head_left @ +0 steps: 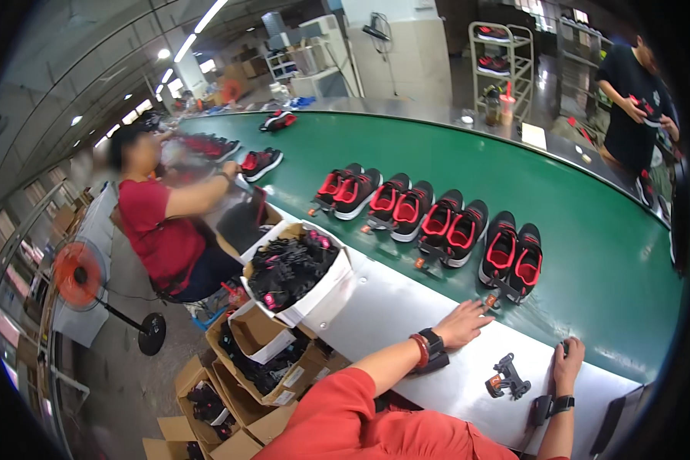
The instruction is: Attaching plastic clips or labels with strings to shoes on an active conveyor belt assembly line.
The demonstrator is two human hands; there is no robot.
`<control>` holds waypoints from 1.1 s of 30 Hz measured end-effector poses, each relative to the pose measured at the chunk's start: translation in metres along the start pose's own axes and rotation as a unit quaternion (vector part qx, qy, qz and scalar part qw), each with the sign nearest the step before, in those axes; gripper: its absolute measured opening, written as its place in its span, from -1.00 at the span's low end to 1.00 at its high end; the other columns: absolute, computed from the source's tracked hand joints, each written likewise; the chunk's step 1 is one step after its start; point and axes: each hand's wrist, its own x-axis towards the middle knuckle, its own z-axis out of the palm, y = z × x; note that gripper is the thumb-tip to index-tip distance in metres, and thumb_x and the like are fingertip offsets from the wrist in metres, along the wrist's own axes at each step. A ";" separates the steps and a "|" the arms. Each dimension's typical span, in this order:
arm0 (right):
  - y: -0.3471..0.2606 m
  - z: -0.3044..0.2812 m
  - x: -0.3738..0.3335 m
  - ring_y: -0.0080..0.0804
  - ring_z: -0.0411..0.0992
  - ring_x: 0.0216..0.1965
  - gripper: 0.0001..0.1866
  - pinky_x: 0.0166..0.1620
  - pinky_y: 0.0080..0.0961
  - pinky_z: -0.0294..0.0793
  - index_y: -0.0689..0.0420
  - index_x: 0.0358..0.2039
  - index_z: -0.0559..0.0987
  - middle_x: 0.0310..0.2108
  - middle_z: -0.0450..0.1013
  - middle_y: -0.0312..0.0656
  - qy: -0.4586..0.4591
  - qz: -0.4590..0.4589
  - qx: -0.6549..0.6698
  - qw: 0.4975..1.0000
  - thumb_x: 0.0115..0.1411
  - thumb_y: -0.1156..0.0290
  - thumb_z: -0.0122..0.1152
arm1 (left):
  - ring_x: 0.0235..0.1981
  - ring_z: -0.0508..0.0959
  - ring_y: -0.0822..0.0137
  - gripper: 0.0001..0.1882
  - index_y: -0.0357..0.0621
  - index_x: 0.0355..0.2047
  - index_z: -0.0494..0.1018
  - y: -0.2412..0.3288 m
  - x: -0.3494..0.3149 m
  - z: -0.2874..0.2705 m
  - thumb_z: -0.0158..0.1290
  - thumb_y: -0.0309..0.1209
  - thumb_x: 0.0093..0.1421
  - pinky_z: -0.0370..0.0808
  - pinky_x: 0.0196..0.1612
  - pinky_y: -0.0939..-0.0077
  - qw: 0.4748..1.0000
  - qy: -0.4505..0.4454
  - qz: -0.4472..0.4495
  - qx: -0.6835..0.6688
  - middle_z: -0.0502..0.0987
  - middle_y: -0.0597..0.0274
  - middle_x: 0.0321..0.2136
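Note:
My left hand (pixel 463 323) lies at the edge of the metal table with its fingers stretched out. Its fingertips are close to an orange-tagged black piece (pixel 492 300) by the heels of the nearest pair of black and red sneakers (pixel 501 251). To the right, my right hand (pixel 568 363) is closed at the belt's edge. A bit of something dark shows at its fingertips, too small to name. Between my forearms a black plastic piece with an orange tag (pixel 508 377) rests on the metal table.
Several sneaker pairs stand in a row on the green belt (pixel 590 222). A white box (pixel 291 272) of black parts sits left, with cartons (pixel 264 376) below. A co-worker in red (pixel 165 222) sits at the far left; another person (pixel 632 100) holds a shoe across the belt.

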 end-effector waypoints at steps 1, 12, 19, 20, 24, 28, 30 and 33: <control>0.005 0.005 -0.003 -0.01 0.31 0.01 -0.80 0.10 -0.23 0.28 0.24 -0.28 0.49 -0.10 0.39 0.01 0.048 -0.022 0.001 0.999 0.09 0.44 0.19 | 0.34 0.09 -0.03 -0.47 -0.05 0.20 0.31 0.000 0.002 0.001 0.00 -0.36 0.19 -0.05 0.36 0.00 1.000 -0.007 -0.007 -0.011 0.26 -0.04 0.22; 0.027 0.005 0.003 -0.04 0.35 -0.16 -0.85 -0.06 -0.25 0.33 0.28 -0.28 0.45 -0.26 0.41 0.01 0.105 0.018 0.027 0.994 0.10 0.59 0.08 | 0.30 0.16 0.01 -0.58 -0.03 0.11 0.38 0.009 0.006 -0.002 -0.06 -0.34 0.22 -0.04 0.36 0.04 0.998 -0.005 -0.040 -0.049 0.33 0.05 0.17; 0.043 0.007 0.001 -0.03 0.36 -0.17 -0.84 -0.06 -0.24 0.34 0.30 -0.25 0.43 -0.25 0.41 0.03 0.095 0.030 0.020 0.995 0.13 0.59 0.07 | 0.30 0.15 -0.03 -0.55 0.02 0.15 0.37 0.010 0.016 0.013 -0.09 -0.22 0.25 -0.09 0.36 -0.05 0.998 -0.020 -0.059 0.013 0.32 -0.07 0.16; 0.039 0.005 0.000 -0.03 0.36 -0.18 -0.85 -0.07 -0.25 0.34 0.30 -0.26 0.43 -0.26 0.40 0.03 0.091 0.024 0.019 0.995 0.13 0.59 0.07 | 0.32 0.12 -0.05 -0.54 0.01 0.16 0.35 0.015 0.016 0.010 -0.09 -0.22 0.26 -0.10 0.36 -0.07 0.997 -0.035 -0.070 0.017 0.30 -0.10 0.17; 0.042 0.001 -0.004 -0.02 0.34 -0.20 -0.88 -0.08 -0.26 0.34 0.29 -0.27 0.43 -0.28 0.38 0.04 0.077 -0.011 0.015 0.997 0.16 0.59 0.05 | 0.35 0.04 -0.07 -0.43 0.02 0.25 0.24 0.028 0.015 0.007 -0.08 -0.13 0.25 -0.13 0.36 -0.10 0.991 -0.068 -0.085 0.079 0.13 -0.12 0.29; 0.053 0.003 -0.008 0.01 0.34 -0.21 -0.90 -0.08 -0.25 0.34 0.29 -0.29 0.44 -0.30 0.38 0.05 0.075 -0.050 0.018 0.996 0.16 0.59 0.03 | 0.39 -0.08 -0.06 -0.35 0.05 0.32 0.11 0.040 0.016 0.002 -0.09 -0.09 0.26 -0.18 0.38 -0.07 0.983 -0.110 -0.109 0.098 -0.02 -0.12 0.35; 0.051 0.002 -0.012 0.02 0.35 -0.21 -0.90 -0.07 -0.23 0.34 0.29 -0.30 0.45 -0.31 0.40 0.06 0.069 -0.062 0.023 0.995 0.16 0.59 0.03 | 0.41 -0.15 -0.05 -0.32 0.07 0.36 0.05 0.044 0.015 -0.001 -0.11 -0.08 0.27 -0.22 0.39 -0.05 0.978 -0.131 -0.126 0.104 -0.08 -0.12 0.37; 0.050 0.000 -0.014 0.05 0.36 -0.22 -0.89 -0.05 -0.19 0.33 0.30 -0.30 0.46 -0.33 0.42 0.08 0.075 -0.077 0.024 0.994 0.16 0.58 0.01 | 0.43 -0.23 -0.04 -0.29 0.08 0.39 -0.04 0.051 0.012 -0.008 -0.13 -0.06 0.29 -0.26 0.40 -0.02 0.972 -0.154 -0.140 0.108 -0.16 -0.12 0.39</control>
